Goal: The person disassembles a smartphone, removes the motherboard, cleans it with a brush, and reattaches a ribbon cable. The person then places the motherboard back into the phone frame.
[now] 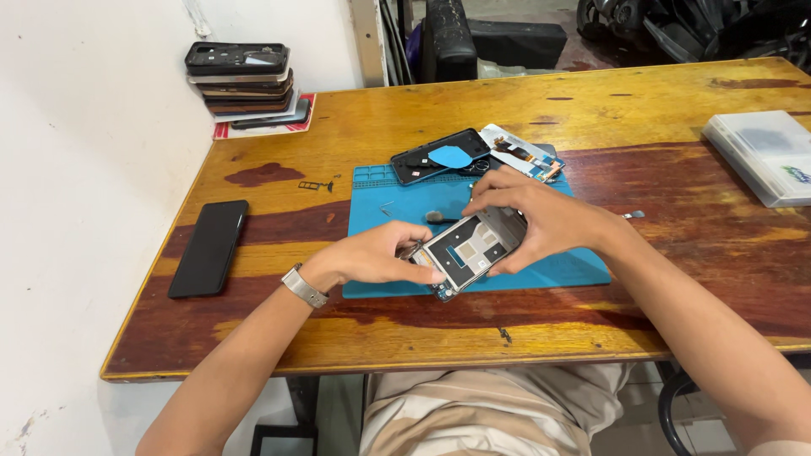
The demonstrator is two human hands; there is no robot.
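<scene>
Holding one opened phone frame [469, 251] with both hands, low over the near edge of the blue mat [583, 268]. Left hand [372, 256] gripping the frame's near-left corner, fingers curled narrow around it, thumb pressing on the inner plate. Right hand [536, 221] clamping the far and right edge of the frame, fingers [486, 199] bent over the top side. Wearing one metal watch [303, 287] on the left wrist.

Lying flat on the wooden tabletop [642, 110], the one mat sitting near the middle. Resting on the mat's far edge: one dark phone back shell [427, 160] with one blue pick [452, 156] on it, plus one loose circuit-board part [525, 157] just right of it, overhanging the mat. Lying just beside the left fingers: one small dark tool [439, 218].

Sitting left, well apart from the mat: one black phone [209, 247], close to the tabletop's left edge by the white wall [84, 169]. Lying between phone and mat: one small tray piece [313, 185]. Standing at the far-left corner: one stack of phones [242, 80], exact count hard to tell. Sitting at the right edge: one clear plastic box [764, 156].

Leaving open wood right of the mat up to the box, and a bare strip along the near edge.
</scene>
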